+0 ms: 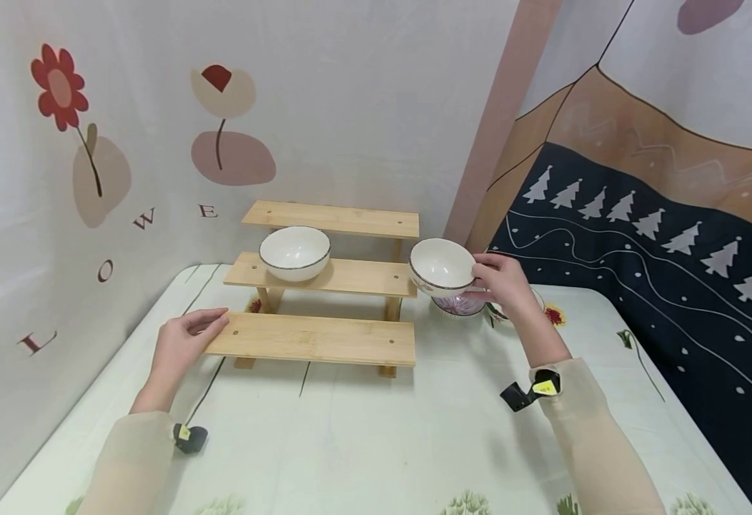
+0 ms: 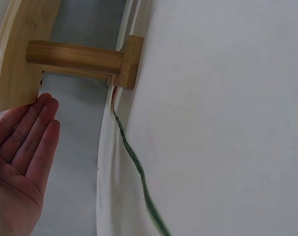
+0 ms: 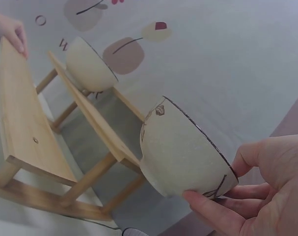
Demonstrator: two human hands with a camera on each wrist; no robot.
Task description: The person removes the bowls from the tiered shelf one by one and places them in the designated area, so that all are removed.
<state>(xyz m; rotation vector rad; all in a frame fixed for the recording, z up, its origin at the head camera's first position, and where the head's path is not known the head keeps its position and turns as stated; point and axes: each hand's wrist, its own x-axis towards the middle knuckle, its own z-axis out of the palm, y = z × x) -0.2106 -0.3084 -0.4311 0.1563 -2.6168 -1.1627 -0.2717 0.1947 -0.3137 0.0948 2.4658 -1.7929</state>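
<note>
Gripping a white, dark-rimmed, brown-flowered bowl (image 1: 442, 266) in the right hand (image 1: 503, 285), the left hand (image 1: 184, 342) straight-fingered against a wooden rack (image 1: 312, 337).

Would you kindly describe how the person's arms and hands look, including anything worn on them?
The left hand and right hand are both ungloved. The left sleeve and right sleeve are pale beige with no visible pattern. A small black device with a yellow label sits at each cuff.
</note>
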